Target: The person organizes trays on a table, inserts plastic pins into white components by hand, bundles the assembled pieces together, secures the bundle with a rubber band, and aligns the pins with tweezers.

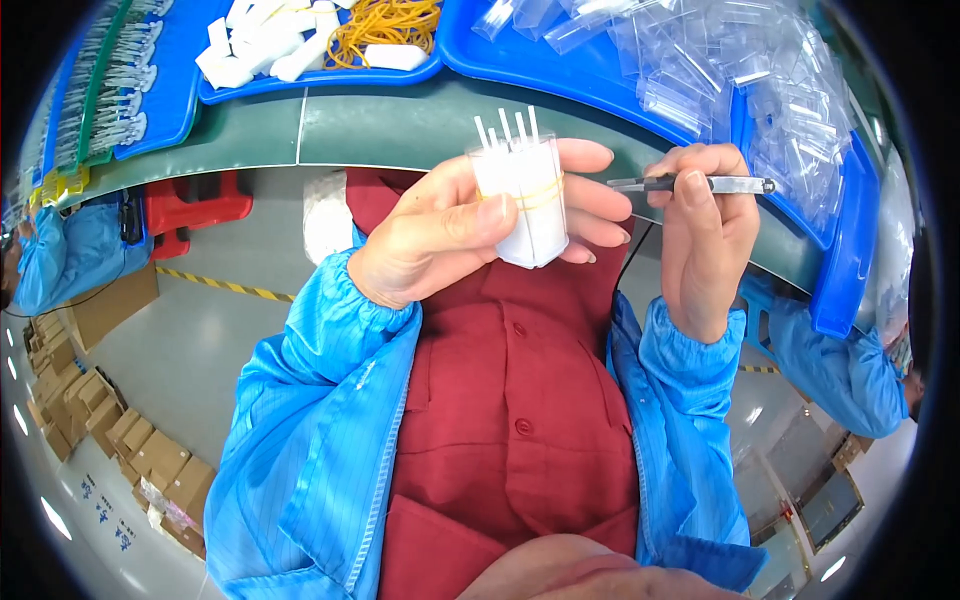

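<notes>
My left hand (pixel 440 225) is wrapped round a clear plastic case (pixel 535 240) with white material inside. A yellow rubber band (pixel 540 195) goes around the case, and several thin white sticks (pixel 507 130) stand out of its top. To the right, my right hand (pixel 705 215) grips a slim silver-and-black pointed tool (pixel 740 185) between thumb and fingers. The tool lies nearly level, its tip toward the fingertips of my left hand and apart from the case. Whether it is tweezers or a knife cannot be made out.
Beyond my hands runs a green table edge (pixel 400 135). On it, a blue tray (pixel 300 88) holds white blocks and yellow rubber bands; another blue tray (pixel 560 80) holds clear plastic pieces. A green rack (pixel 95 75) stands far left. People in blue sleeves sit at both sides.
</notes>
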The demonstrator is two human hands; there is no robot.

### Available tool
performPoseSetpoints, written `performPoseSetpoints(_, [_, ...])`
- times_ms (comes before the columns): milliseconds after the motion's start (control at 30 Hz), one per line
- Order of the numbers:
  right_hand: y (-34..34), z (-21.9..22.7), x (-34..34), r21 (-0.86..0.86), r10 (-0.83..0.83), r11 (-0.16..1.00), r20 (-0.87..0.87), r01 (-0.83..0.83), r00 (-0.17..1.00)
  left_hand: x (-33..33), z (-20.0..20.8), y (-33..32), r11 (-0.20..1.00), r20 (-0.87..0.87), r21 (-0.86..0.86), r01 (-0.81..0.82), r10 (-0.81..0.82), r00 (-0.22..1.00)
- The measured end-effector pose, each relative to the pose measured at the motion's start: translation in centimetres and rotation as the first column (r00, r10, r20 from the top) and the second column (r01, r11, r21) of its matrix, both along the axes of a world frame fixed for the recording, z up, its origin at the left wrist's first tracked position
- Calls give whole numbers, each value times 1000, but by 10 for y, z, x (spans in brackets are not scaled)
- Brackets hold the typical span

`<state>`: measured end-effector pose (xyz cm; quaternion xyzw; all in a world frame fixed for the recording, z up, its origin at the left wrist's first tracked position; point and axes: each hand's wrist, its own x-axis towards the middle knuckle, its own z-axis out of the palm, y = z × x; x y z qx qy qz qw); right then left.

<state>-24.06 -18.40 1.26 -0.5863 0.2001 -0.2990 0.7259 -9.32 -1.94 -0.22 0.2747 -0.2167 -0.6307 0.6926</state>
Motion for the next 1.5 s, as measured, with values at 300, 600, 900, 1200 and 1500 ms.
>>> performPoseSetpoints(300, [1,-4,-5,38,-62,997,20,61,998,8,23,0,940,357,107,-324,268,895])
performPoseSetpoints(600, [12,-2,-3,45,-33,998,-26,34,999,-8,22,-5,868,586,40,-495,381,715])
performPoseSetpoints(900, [14,-9,-7,4,-60,998,-88,60,994,-4,32,-8,872,541,245,-425,240,806])
performPoseSetpoints(1200, [0,-20,-22,-392,-136,920,-323,-1,936,-7,20,-12,885,508,105,-454,344,789])
performPoseSetpoints(1500, [-20,-12,-49,-260,-360,923,-323,284,875,-2,15,-9,915,481,176,-364,243,843])
